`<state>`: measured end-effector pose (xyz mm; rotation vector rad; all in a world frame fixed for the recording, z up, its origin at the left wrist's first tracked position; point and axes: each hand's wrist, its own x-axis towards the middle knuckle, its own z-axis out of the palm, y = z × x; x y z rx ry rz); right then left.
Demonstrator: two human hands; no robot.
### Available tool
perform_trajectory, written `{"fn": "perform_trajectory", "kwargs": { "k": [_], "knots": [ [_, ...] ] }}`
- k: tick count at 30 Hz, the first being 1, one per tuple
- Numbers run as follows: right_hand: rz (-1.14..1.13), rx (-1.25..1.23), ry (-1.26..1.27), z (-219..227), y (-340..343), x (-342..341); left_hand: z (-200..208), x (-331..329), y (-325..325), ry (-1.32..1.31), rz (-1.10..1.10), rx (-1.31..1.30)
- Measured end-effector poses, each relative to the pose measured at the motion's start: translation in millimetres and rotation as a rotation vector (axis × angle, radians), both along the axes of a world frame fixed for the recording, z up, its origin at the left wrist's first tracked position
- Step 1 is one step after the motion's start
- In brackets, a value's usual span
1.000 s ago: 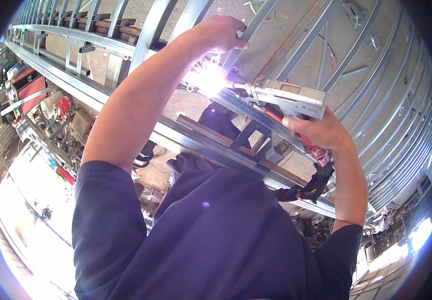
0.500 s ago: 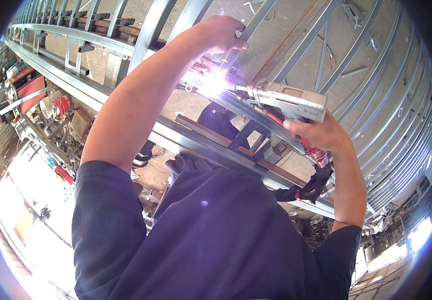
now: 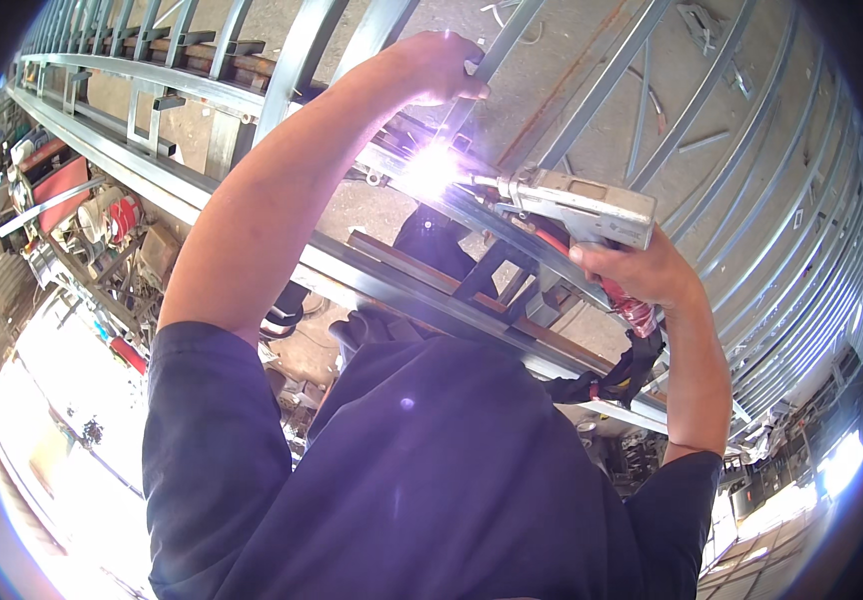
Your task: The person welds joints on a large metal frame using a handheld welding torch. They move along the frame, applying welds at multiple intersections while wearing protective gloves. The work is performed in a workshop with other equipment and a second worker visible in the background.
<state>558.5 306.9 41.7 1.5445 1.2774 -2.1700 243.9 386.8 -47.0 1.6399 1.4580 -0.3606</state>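
My right hand (image 3: 642,268) is wrapped around the grip of a welding gun (image 3: 587,208) with a pale box-shaped body. Its nozzle points left into a bright welding arc (image 3: 430,170) on the long metal rail (image 3: 492,216). The glare hides the joint itself. Beyond the arc, my left hand (image 3: 447,68) is closed around a square metal tube (image 3: 507,42), which slants away from the rail. Red wrapping (image 3: 632,305) shows below my right hand, with a black cable (image 3: 637,365) hanging from it.
Parallel metal bars (image 3: 697,135) of the frame stretch to the right and far side. A second long rail (image 3: 382,285) runs nearer my body. Cluttered tools and parts (image 3: 117,215) lie at the left. Metal offcuts (image 3: 704,142) are on the concrete floor.
The arc's glow looks larger and brighter at nearly the same place. Both hands keep their hold, with only a very slight shift in the view.
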Motion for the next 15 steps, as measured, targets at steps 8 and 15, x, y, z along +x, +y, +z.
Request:
{"fn": "perform_trajectory", "kwargs": {
  "k": [8,15],
  "knots": [
    [-0.263,0.024,0.073,39,-33,42,-7,-8,0,-0.019,-0.089,0.132],
    [-0.554,0.359,0.154,142,-102,84,46,-13,-66,-0.192,0.291,0.303]
  ]
}}
